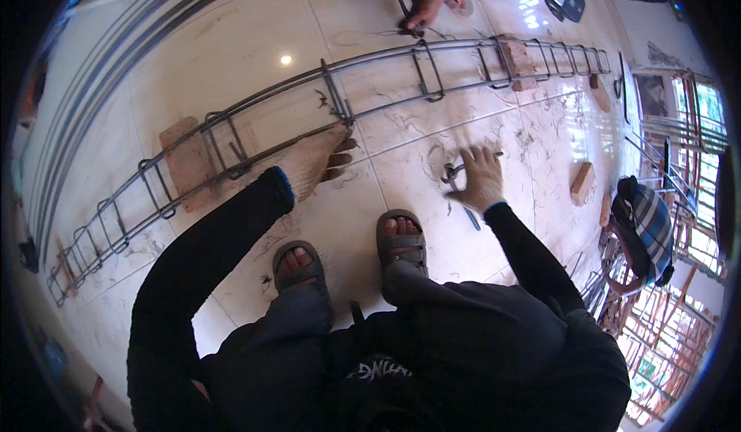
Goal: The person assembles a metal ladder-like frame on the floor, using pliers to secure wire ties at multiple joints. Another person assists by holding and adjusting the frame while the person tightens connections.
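A long steel rebar cage [382, 110] with rectangular stirrups runs across the tiled floor in front of me, propped on bricks. My left hand [320, 162], in a pale knit glove, is at the cage's near bar beside a stirrup; its fingers are apart and point right. To the right, my gloved right hand [482, 179] is low over the floor, fingers spread. Between its thumb and fingers lies a dark metal hand tool [454, 173], partly covered by the palm; its exact kind is unclear. Loops of thin wire lie beside it.
Bricks [185, 162] support the cage; another brick [582, 183] lies to the right. Long bars [123, 69] stretch along the far left. Across the cage, another person's hand [426, 6] touches it with a dark tool. A person in plaid [652, 227] bends at right. Wire scraps litter the floor.
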A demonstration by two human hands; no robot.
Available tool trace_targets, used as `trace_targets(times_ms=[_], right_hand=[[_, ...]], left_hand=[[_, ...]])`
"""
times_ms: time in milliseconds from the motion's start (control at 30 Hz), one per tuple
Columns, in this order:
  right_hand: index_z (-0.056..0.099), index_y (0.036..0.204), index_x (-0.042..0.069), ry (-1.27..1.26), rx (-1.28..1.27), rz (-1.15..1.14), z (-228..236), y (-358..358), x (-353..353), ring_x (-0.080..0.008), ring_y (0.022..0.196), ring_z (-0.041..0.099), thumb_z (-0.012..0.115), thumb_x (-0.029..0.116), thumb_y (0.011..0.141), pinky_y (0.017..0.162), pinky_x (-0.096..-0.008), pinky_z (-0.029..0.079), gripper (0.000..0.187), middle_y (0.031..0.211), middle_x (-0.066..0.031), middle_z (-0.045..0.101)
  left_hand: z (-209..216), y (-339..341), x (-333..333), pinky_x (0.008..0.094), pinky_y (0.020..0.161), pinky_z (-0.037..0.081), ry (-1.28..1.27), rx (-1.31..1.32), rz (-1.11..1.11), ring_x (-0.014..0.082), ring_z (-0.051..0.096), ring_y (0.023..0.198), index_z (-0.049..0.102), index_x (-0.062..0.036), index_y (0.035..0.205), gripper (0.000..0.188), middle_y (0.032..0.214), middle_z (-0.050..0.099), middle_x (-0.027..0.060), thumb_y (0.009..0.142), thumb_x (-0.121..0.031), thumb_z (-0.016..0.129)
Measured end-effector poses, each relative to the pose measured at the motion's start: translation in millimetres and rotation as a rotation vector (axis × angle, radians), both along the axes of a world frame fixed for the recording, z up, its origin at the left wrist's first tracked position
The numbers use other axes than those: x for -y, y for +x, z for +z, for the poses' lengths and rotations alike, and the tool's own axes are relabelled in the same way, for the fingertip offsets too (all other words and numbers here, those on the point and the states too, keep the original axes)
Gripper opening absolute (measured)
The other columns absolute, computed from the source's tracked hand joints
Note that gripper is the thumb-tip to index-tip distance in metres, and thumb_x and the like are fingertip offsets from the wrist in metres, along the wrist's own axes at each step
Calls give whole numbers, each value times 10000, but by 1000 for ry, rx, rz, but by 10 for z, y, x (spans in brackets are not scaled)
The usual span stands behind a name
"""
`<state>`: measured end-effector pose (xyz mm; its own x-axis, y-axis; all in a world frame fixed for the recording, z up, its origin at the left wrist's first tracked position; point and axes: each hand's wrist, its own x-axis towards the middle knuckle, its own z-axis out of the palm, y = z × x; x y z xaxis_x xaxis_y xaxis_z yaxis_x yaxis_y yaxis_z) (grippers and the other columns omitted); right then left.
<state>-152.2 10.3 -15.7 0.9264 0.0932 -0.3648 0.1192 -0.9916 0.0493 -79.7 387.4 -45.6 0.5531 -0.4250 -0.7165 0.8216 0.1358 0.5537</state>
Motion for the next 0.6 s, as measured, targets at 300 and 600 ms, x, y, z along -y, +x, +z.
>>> trace_targets(times_ms=[300, 600], right_hand=[[629, 1246, 38, 170, 80, -156, -330, -526, 225, -381, 1040, 663, 940, 385, 707, 895, -463, 528, 713, 1112, -182, 673], [657, 796, 58, 251, 276, -340, -638, -993, -269, -378, 915, 672, 741, 90, 757, 809, -483, 537, 98, 944, -172, 689]], left_hand=[[-205, -17, 52, 275, 585, 480, -208, -98, 147, 95, 573, 667, 707, -198, 1060, 247, 880, 662, -31, 997, -433, 749], [-38, 27, 211, 312, 503, 341, 213, 100, -39, 113, 436, 538, 655, -78, 906, 308, 665, 501, -17, 973, -360, 756]])
